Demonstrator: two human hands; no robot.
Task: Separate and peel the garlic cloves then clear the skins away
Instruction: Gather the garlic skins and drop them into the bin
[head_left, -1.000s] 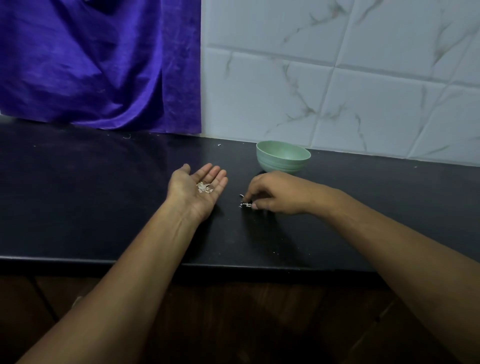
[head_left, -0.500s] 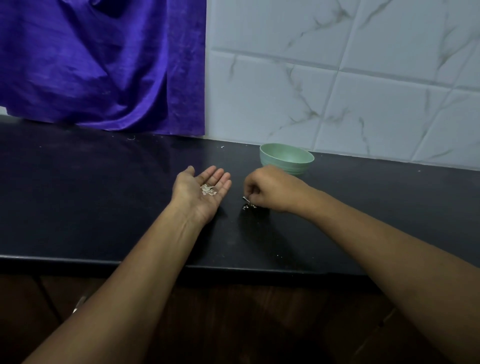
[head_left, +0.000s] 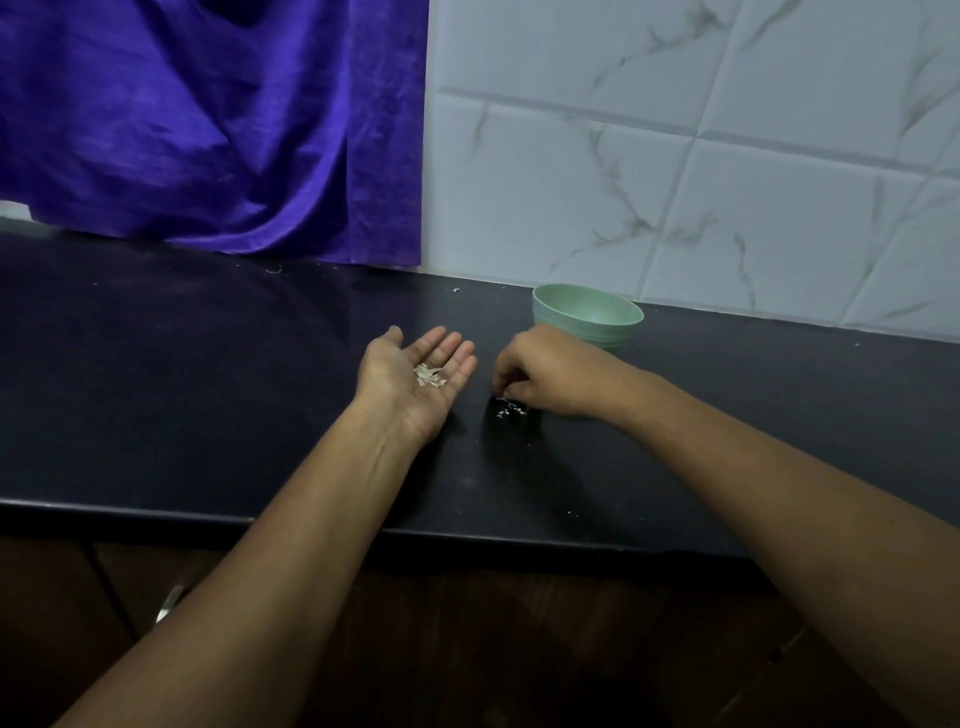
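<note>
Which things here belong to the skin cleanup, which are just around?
Job: left hand, palm up; skins on it; right hand, curled over scraps on the counter; bowl, likely.
Around: curtain; tiles.

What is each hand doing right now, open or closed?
Left hand: open, palm up, garlic skins lying on it.
Right hand: fingers curled over skin bits on the counter; a pinch cannot be told.
</note>
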